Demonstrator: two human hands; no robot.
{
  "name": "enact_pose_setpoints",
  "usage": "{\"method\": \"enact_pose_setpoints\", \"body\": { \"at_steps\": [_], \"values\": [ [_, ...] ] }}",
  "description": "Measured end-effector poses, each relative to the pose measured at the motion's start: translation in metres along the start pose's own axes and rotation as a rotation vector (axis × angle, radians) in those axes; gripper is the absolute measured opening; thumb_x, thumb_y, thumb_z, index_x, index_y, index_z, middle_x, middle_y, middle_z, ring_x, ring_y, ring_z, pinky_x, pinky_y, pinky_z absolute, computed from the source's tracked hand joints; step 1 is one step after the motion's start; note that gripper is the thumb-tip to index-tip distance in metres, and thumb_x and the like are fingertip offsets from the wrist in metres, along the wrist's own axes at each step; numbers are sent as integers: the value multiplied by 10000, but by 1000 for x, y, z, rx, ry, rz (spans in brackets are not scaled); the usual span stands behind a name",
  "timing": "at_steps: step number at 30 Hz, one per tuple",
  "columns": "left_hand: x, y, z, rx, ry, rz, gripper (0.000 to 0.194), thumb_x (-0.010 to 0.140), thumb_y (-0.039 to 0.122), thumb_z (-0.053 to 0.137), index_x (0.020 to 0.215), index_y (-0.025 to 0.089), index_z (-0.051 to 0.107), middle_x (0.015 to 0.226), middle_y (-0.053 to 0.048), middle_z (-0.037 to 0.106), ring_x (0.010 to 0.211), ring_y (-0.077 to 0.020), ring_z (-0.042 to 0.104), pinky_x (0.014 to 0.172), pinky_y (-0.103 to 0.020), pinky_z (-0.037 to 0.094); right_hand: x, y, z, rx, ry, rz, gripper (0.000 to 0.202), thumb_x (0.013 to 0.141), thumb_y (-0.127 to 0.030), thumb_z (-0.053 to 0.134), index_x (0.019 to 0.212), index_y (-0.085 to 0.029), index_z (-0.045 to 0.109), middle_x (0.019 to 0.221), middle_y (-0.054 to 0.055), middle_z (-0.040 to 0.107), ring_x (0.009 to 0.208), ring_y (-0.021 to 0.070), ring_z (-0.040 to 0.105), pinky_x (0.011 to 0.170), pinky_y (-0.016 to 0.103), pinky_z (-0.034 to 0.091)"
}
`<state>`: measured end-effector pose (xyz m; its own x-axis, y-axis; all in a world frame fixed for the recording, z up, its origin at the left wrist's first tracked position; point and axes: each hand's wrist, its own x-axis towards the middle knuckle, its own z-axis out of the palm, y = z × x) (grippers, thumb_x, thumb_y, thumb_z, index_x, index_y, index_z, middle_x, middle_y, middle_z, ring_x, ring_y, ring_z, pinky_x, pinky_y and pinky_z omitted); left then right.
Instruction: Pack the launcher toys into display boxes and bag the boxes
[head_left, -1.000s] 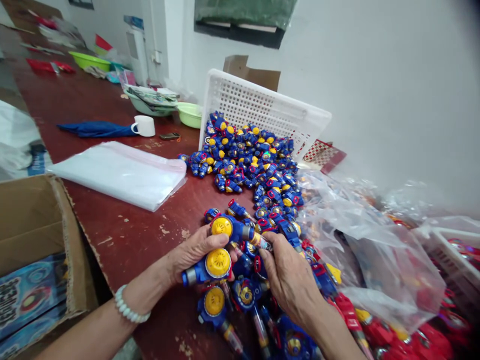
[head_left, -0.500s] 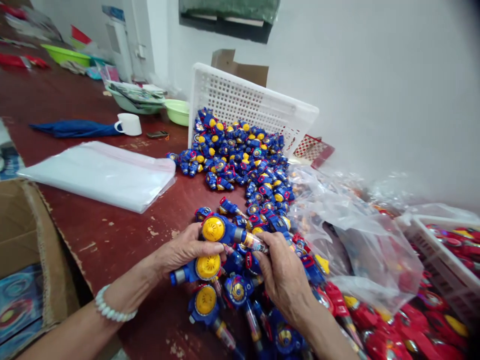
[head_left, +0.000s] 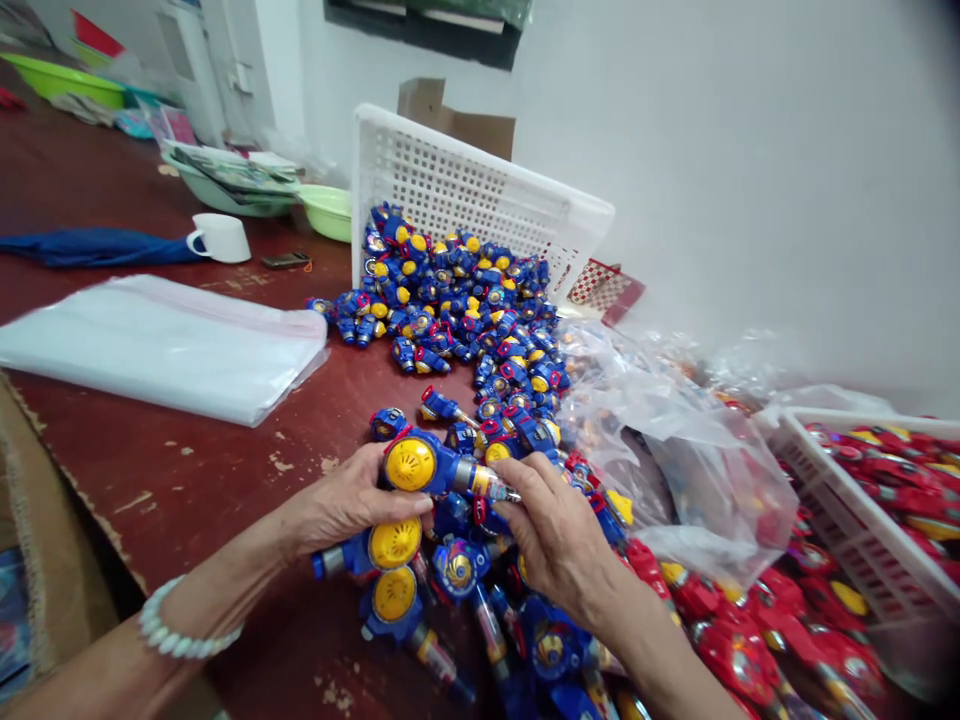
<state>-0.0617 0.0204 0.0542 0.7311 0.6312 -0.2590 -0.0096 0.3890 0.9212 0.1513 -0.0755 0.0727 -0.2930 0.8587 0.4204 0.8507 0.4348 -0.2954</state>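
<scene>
Between my two hands is a blue toy with a round yellow cap (head_left: 411, 464) and a clear tube at its right end. My left hand (head_left: 341, 505) is closed round the toy's blue body, thumb below the yellow cap. At the tube end, the fingers of my right hand (head_left: 559, 530) pinch the clear tube. Just under my left hand lies a second blue toy with a yellow cap (head_left: 395, 543); whether the hand touches it I cannot tell. A third such toy (head_left: 394, 595) rests lower down, among several more blue toys (head_left: 551, 645) on the dark red table (head_left: 217, 480).
A white perforated basket (head_left: 480, 165) lies tipped, blue toys spilling from it. Clear plastic bags (head_left: 161, 345) lie flat at left, near a white mug (head_left: 223, 238) and blue umbrella (head_left: 97, 247). Red toys (head_left: 750, 640) and a white crate (head_left: 840, 530) are at right, beside crumpled plastic (head_left: 675, 480).
The view has shifted, so the scene sits further left and more of the red crate shows. Both hands keep the same hold on the blue toy.
</scene>
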Motion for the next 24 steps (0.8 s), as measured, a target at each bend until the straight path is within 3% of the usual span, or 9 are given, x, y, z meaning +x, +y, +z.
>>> {"method": "enact_pose_setpoints", "body": {
  "at_steps": [3, 5, 8, 10, 13, 15, 19, 21, 24],
  "values": [
    [1, 0, 1, 31, -35, -12, 281, 682, 320, 760, 844, 137, 622, 695, -54, 672, 576, -169, 627, 591, -301, 542, -2, -4, -3, 119, 44, 51, 244, 959, -196, 409, 1189, -166, 483, 919, 64, 519, 798, 188, 506, 683, 305, 434],
    [2, 0, 2, 87, -62, -15, 279, 701, 328, 746, 862, 139, 621, 726, -56, 676, 617, -175, 637, 617, -304, 543, -1, -6, -7, 288, 1, 202, 196, 970, -268, 416, 1095, -179, 538, 862, 35, 522, 761, 163, 501, 664, 279, 412],
    [4, 0, 3, 169, -38, -6, 290, 704, 311, 746, 899, 150, 603, 753, -45, 680, 653, -169, 640, 628, -275, 534, 2, -4, -15, 714, -275, 605, 324, 967, -463, 397, 877, -187, 542, 649, -40, 403, 509, 93, 340, 464, 220, 292],
    [6, 0, 3, 193, -18, -14, 317, 702, 314, 747, 927, 161, 584, 741, -29, 671, 644, -170, 636, 621, -281, 536, 3, -2, -18, 924, -416, 768, 358, 952, -531, 388, 927, -200, 521, 622, -64, 363, 457, 76, 209, 405, 206, 187],
    [8, 2, 2, 231, -10, -17, 345, 693, 333, 751, 944, 161, 589, 756, -24, 662, 646, -169, 622, 607, -278, 532, 1, -1, -16, 721, -259, 622, 321, 933, -467, 478, 1142, -224, 494, 848, 1, 538, 609, 102, 412, 525, 216, 334],
    [10, 6, 2, 273, 2, -18, 347, 682, 345, 755, 931, 150, 611, 765, -24, 665, 659, -160, 609, 611, -254, 521, 0, -1, -11, 462, -104, 483, 255, 938, -421, 485, 1062, -207, 546, 880, 17, 557, 745, 136, 479, 657, 251, 371],
    [18, 12, 1, 397, 112, 57, 353, 645, 362, 773, 884, 138, 642, 714, 5, 655, 654, -132, 576, 593, -193, 484, 3, 3, -2, 597, -163, 657, 453, 992, -507, 280, 765, -193, 514, 594, -47, 369, 531, 105, 368, 532, 235, 323],
    [24, 14, -2, 406, 110, 41, 354, 632, 352, 779, 883, 136, 653, 738, -1, 678, 671, -138, 594, 607, -195, 493, 5, 7, -2, 650, -151, 644, 390, 979, -510, 350, 868, -192, 548, 671, -36, 455, 595, 109, 438, 566, 226, 367],
    [32, 13, -1, 291, 66, -44, 334, 617, 337, 784, 862, 146, 663, 744, -23, 706, 690, -184, 647, 639, -252, 534, 7, 10, -7, 375, 10, 445, 236, 943, -389, 513, 1067, -196, 567, 935, 19, 580, 854, 146, 529, 751, 259, 398]
  ]
}}
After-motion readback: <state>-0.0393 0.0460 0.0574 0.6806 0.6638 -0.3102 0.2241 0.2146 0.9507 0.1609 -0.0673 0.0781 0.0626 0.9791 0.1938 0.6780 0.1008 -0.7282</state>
